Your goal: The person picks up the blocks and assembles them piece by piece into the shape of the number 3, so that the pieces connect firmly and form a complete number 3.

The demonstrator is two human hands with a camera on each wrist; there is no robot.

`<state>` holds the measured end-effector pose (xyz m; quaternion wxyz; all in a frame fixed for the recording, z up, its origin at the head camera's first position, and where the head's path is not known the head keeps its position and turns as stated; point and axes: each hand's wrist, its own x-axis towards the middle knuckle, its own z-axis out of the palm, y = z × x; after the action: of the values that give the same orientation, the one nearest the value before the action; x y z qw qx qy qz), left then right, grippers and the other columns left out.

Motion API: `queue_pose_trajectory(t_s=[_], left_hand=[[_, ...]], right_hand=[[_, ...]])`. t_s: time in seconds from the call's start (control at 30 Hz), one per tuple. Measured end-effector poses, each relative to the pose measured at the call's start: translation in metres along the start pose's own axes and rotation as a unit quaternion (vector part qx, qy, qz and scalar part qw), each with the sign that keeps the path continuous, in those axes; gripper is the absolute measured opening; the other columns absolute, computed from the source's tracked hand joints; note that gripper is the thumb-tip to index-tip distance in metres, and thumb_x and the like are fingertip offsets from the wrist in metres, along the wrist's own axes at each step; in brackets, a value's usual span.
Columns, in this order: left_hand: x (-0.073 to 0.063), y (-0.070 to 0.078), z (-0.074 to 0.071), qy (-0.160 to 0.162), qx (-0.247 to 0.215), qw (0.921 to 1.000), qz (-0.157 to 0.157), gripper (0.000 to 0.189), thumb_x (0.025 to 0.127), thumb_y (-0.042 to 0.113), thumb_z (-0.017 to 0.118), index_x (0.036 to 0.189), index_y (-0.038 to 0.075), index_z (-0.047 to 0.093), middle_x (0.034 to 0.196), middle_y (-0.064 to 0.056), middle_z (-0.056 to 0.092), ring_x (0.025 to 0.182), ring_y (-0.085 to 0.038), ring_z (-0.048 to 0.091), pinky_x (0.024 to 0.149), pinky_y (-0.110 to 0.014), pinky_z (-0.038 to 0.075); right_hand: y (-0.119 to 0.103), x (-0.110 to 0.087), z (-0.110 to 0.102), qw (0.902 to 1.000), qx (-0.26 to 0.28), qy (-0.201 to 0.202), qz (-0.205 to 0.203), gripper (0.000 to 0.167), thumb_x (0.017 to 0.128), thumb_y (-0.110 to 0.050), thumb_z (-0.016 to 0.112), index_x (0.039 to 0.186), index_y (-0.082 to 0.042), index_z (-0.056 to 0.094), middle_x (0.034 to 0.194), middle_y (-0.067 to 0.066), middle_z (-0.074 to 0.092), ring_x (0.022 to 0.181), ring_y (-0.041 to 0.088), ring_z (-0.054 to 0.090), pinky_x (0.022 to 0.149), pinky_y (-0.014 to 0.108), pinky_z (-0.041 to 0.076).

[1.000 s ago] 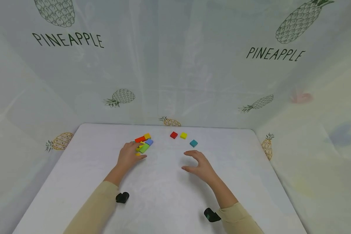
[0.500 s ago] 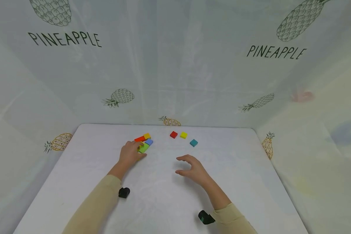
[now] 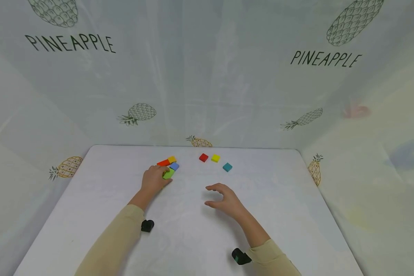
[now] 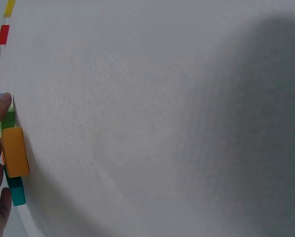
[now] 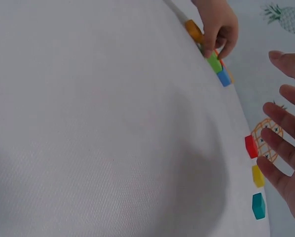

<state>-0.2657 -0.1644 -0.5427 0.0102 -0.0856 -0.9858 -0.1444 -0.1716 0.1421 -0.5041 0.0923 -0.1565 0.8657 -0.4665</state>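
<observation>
Green block is framed between thumb and fingers of the left hand, their gap narrowed slightly since the earlier frame; whether it is gripped cannot be told. The right hand, shifted leftward and drawn back, is held widely parted, short of the teal block.

I have the bright green block lying on the white desk, gripped by the left hand, which hides part of it. I see its far end right beside the blue block, with the red block just behind.
</observation>
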Motion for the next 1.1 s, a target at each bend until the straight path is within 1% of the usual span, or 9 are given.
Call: queue_pose_trajectory(t_s=[0.1, 0.23, 0.37, 0.57, 0.7, 0.83, 0.97, 1.1], left_hand=[[0.000, 0.000, 0.002, -0.001, -0.005, 1.0000, -0.005, 0.042, 0.082, 0.032, 0.080, 0.115, 0.010, 0.069, 0.103, -0.011, 0.065, 0.099, -0.032, 0.055, 0.082, -0.048, 0.048], [0.000, -0.001, 0.001, 0.000, -0.009, 0.9999, -0.009, 0.041, 0.081, 0.029, 0.080, 0.116, 0.010, 0.069, 0.112, -0.014, 0.065, 0.101, -0.034, 0.055, 0.085, -0.049, 0.047], [0.000, 0.000, -0.001, -0.004, -0.012, 0.9998, -0.014, 0.042, 0.081, 0.028, 0.081, 0.117, 0.011, 0.070, 0.116, -0.015, 0.064, 0.102, -0.034, 0.054, 0.085, -0.050, 0.047], [-0.002, -0.002, -0.002, -0.015, -0.016, 0.9996, -0.019, 0.044, 0.080, 0.028, 0.081, 0.119, 0.010, 0.070, 0.113, -0.013, 0.065, 0.098, -0.033, 0.053, 0.083, -0.047, 0.047], [-0.004, -0.001, -0.005, -0.020, -0.002, 0.9995, -0.025, 0.046, 0.080, 0.031, 0.082, 0.119, 0.009, 0.070, 0.110, -0.013, 0.065, 0.096, -0.032, 0.053, 0.079, -0.046, 0.047], [-0.006, -0.001, -0.009, -0.015, 0.012, 0.9993, -0.032, 0.046, 0.079, 0.033, 0.081, 0.117, 0.009, 0.072, 0.105, -0.013, 0.065, 0.092, -0.031, 0.054, 0.075, -0.045, 0.048], [-0.007, -0.001, -0.011, -0.012, 0.004, 0.9992, -0.037, 0.042, 0.079, 0.032, 0.081, 0.114, 0.008, 0.073, 0.103, -0.012, 0.064, 0.091, -0.031, 0.053, 0.074, -0.045, 0.047], [-0.008, 0.001, -0.012, -0.013, -0.011, 0.9990, -0.040, 0.041, 0.080, 0.029, 0.081, 0.114, 0.007, 0.073, 0.105, -0.014, 0.064, 0.092, -0.032, 0.053, 0.075, -0.046, 0.046]], right_hand=[[-0.001, -0.001, 0.000, 1.0000, -0.001, 0.000, 0.000, 0.049, 0.083, -0.028, 0.078, 0.127, -0.013, 0.063, 0.124, -0.005, 0.060, 0.122, 0.025, 0.050, 0.102, 0.054, 0.038], [-0.002, -0.002, 0.000, 1.0000, -0.003, 0.000, 0.004, 0.049, 0.084, -0.027, 0.078, 0.128, -0.012, 0.063, 0.123, -0.007, 0.060, 0.121, 0.024, 0.050, 0.102, 0.053, 0.038], [-0.002, -0.002, 0.000, 1.0000, 0.002, -0.002, 0.001, 0.049, 0.084, -0.027, 0.078, 0.128, -0.011, 0.063, 0.123, -0.005, 0.060, 0.121, 0.025, 0.050, 0.102, 0.054, 0.038], [-0.003, -0.002, 0.000, 1.0000, 0.007, -0.004, -0.001, 0.048, 0.084, -0.024, 0.078, 0.128, -0.010, 0.062, 0.124, -0.003, 0.060, 0.121, 0.026, 0.050, 0.102, 0.054, 0.038], [-0.002, -0.002, 0.001, 1.0000, 0.005, -0.002, -0.004, 0.048, 0.084, -0.023, 0.078, 0.128, -0.010, 0.062, 0.123, -0.003, 0.060, 0.120, 0.027, 0.050, 0.102, 0.055, 0.037], [-0.002, -0.002, 0.003, 1.0000, 0.007, -0.002, -0.006, 0.049, 0.084, -0.024, 0.078, 0.128, -0.009, 0.063, 0.124, 0.000, 0.060, 0.119, 0.028, 0.050, 0.103, 0.054, 0.037], [-0.002, -0.001, 0.004, 1.0000, 0.006, -0.002, -0.007, 0.050, 0.084, -0.026, 0.078, 0.128, -0.009, 0.063, 0.124, 0.003, 0.061, 0.119, 0.026, 0.051, 0.103, 0.052, 0.037], [-0.001, 0.001, 0.004, 1.0000, 0.006, 0.003, -0.005, 0.050, 0.084, -0.026, 0.078, 0.128, -0.010, 0.063, 0.123, -0.002, 0.061, 0.119, 0.024, 0.051, 0.104, 0.050, 0.037]])
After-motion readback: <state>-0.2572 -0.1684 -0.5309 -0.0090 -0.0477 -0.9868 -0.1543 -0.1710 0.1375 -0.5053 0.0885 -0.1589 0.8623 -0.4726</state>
